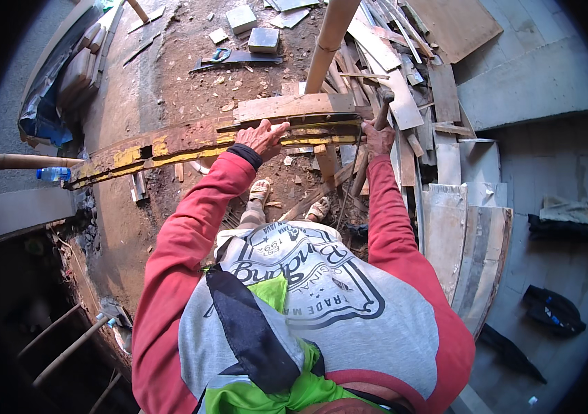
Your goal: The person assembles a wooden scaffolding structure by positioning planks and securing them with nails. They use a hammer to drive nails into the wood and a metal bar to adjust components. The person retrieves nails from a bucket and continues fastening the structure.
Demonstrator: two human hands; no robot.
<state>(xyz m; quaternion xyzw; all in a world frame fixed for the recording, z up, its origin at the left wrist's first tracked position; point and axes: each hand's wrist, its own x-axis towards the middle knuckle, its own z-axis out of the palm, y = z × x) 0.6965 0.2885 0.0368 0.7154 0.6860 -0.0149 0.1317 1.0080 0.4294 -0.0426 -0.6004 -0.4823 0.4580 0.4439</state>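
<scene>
A long, worn beam [118,160] with flaking yellow paint and a square hole crosses in front of me. A short wooden board [294,107] lies along the far side of its right part. My left hand [261,141] rests at the near edge of that board, with fingers stretched to the right over the beam. Beyond the beam's right end, my right hand [379,140] is closed round a hammer [384,103], its dark head pointing up and away. Part of the handle is hidden by the fingers. Whether something small lies under my left fingertips cannot be seen.
A bamboo pole [332,45] rises beyond the board. Scrap planks [397,90] pile up at the right. A handsaw [238,59] and grey blocks [263,40] lie on the dirt ahead. A water bottle [54,174] is by the beam's left end. Wide boards [445,234] stand at my right.
</scene>
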